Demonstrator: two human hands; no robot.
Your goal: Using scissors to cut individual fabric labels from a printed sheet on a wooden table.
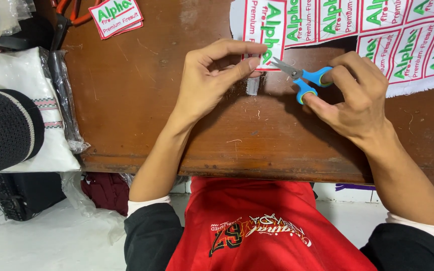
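We were at a worn brown wooden table (141, 100), scratched up and dotted with thread bits, its front edge running along the bottom just above our red shirt (257, 221). Below the edge there was pale floor at 7 o'clock, with a dark red bundle (105, 190) tucked under the table.

Our left hand (212, 80) sat near the middle, thumb and fingers pinched together on the lower corner of a sheet (357, 30) of white patches with red borders and green lettering. That sheet spread from 12 o'clock out to 2 o'clock and ran off the top and right edges. Our right hand (352, 95) at about 2 o'clock was closed around small blue-handled scissors (302, 80), fingers through the loops, the blade tips a little apart and pointing at the patch edge right beside the left fingertips. A small grey scrap (252, 85) lay just under that corner.

At 11 o'clock a short stack of cut patches (116, 17) sat next to orange-handled scissors (76, 12). The left edge was crowded: a white folded cloth in plastic (26, 100) at 9 o'clock, with a dark knit cap (6, 130) on top of it. Most bare wood was between the stack and our left hand, and along the front edge.
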